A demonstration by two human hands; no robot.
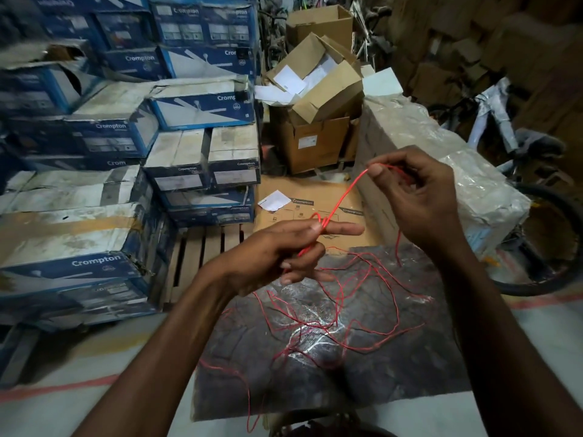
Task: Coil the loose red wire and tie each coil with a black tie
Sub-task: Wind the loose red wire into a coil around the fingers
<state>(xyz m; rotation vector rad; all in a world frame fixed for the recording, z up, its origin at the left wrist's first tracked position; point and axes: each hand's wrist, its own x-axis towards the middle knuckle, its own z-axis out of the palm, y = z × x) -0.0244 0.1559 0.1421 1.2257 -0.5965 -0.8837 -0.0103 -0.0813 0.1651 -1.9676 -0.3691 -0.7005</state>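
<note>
- Two hands hold one strand of the red wire [344, 197], drawn straight between them at the middle of the frame; the left hand [277, 253] has a few turns wound round its outstretched forefinger, thumb pressed on them, other fingers loosely curled; the right hand [422, 200] pinches the strand between thumb and forefinger
- Most of the wire lies in a loose tangle on the dark wrapped sheet [410, 357] in the lower middle; we see no black tie
- We judge it light, thin and springy; turns will likely spring open unless pinned
- We would take hold close to the coil and feed slowly; a quick pull could knot the tangle
</note>
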